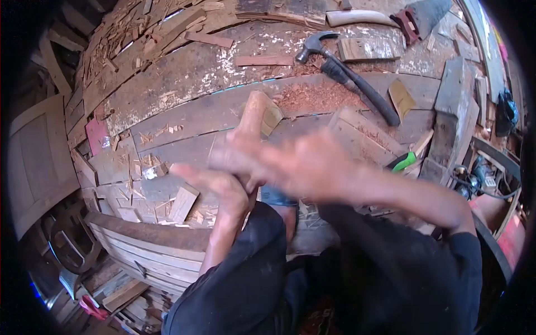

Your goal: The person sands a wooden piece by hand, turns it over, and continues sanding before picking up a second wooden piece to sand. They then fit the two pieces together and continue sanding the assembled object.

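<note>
The left hand (220,187) is stretching its fingers out, its grip released, beside a rounded pale-brown wooden piece (254,116) above the plank surface (187,114), in from its near edge; the blurred right hand (315,164) is overlapping it, grip unclear.

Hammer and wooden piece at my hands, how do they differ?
The hammer lies untouched in plain view; your right hand covers part of the wooden piece. The hammer has a metal claw head and dark handle; the wooden piece looks reddish-brown, with a rounded end. Both look elongated.
</note>
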Demonstrator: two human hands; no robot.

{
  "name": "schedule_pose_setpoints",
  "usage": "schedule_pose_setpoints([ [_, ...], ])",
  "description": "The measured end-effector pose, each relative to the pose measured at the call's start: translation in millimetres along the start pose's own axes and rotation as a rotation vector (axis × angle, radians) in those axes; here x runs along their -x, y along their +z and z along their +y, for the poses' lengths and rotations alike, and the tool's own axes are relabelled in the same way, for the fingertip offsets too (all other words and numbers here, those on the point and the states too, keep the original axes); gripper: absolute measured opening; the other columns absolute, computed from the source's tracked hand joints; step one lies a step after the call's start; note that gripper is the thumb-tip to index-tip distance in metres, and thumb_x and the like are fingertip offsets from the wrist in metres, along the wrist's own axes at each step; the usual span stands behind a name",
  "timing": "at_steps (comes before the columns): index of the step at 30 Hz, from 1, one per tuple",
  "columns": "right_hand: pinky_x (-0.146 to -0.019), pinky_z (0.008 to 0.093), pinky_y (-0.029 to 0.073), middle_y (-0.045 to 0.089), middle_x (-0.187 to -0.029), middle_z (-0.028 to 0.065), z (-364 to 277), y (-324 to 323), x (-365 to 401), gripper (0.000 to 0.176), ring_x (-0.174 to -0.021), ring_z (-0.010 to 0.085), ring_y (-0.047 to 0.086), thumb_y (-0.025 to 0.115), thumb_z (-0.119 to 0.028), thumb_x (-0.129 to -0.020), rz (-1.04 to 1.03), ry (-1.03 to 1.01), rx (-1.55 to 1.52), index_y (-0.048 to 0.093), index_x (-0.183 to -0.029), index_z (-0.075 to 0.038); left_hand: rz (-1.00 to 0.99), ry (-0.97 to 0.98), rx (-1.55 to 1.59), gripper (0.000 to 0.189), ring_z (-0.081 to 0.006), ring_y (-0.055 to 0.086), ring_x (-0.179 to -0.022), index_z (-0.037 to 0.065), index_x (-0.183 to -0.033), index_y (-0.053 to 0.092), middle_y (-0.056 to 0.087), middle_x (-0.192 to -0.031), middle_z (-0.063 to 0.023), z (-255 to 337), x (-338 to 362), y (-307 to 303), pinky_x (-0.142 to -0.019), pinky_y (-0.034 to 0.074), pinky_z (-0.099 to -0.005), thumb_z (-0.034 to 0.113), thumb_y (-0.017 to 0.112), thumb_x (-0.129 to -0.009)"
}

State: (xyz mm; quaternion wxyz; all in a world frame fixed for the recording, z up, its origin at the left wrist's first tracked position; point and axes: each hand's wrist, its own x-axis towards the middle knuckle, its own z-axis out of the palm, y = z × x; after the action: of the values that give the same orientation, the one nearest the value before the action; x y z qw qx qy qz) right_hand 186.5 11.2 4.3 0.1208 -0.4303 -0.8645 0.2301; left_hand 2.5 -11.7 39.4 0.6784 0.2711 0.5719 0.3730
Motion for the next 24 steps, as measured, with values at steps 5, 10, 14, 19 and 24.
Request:
schedule_pose_setpoints([
  [5,-0.045,0.0473,0.054,0.065,-0.060,0.0124,-29,-14,13,0.061,-0.051,0.0301,0.068,0.062,-0.042,-0.101,-0.008,-0.032,-0.115,0.046,-0.156,-0.021,0.011,-0.182,0.253,0.156,-0.0088,0.030,-0.047,-0.010,-0.136,0.049,0.040,-0.062,0.0023,-3,8,-6,-0.045,0.024,-0.0250,0.113,0.003,-0.052],
  [10,-0.046,0.0460,0.054,0.064,-0.061,0.0127,-19,-16,-1,0.060,-0.051,0.0307,0.067,0.067,-0.044,-0.097,0.017,-0.051,-0.099,0.052,-0.150,-0.022,-0.017,-0.137,0.162,0.154,-0.0098,0.032,-0.048,-0.004,-0.138,0.051,0.042,-0.063,0.0021,-5,5,-10,-0.046,0.025,-0.0251,0.114,0.003,-0.051],
  [14,-0.045,0.0438,0.053,0.063,-0.061,0.0118,-6,-14,-22,0.059,-0.050,0.0297,0.066,0.063,-0.044,-0.099,0.071,0.020,-0.208,0.049,-0.153,-0.024,0.084,-0.076,0.254,0.151,-0.0113,0.034,-0.051,-0.001,-0.136,0.053,0.044,-0.065,0.0018,3,3,-8,-0.049,0.028,-0.0262,0.114,0.005,-0.051],
  [19,-0.042,0.0429,0.050,0.060,-0.056,0.0091,-36,-17,-22,0.058,-0.047,0.0264,0.064,0.053,-0.047,-0.105,0.001,-0.095,-0.117,0.042,-0.158,-0.025,0.140,0.119,0.009,0.154,-0.0116,0.037,-0.056,-0.003,-0.139,0.051,0.045,-0.068,0.0015,15,6,-1,-0.052,0.031,-0.0266,0.114,0.003,-0.050],
  [24,-0.044,0.0423,0.049,0.062,-0.057,0.0101,-40,-16,-34,0.056,-0.050,0.0270,0.065,0.054,-0.048,-0.105,0.067,0.014,-0.098,0.045,-0.155,-0.025,0.020,0.044,0.176,0.160,-0.0128,0.047,-0.066,-0.004,-0.146,0.048,0.055,-0.080,-0.0021,12,5,-15,-0.057,0.037,-0.0262,0.113,-0.001,-0.049],
])
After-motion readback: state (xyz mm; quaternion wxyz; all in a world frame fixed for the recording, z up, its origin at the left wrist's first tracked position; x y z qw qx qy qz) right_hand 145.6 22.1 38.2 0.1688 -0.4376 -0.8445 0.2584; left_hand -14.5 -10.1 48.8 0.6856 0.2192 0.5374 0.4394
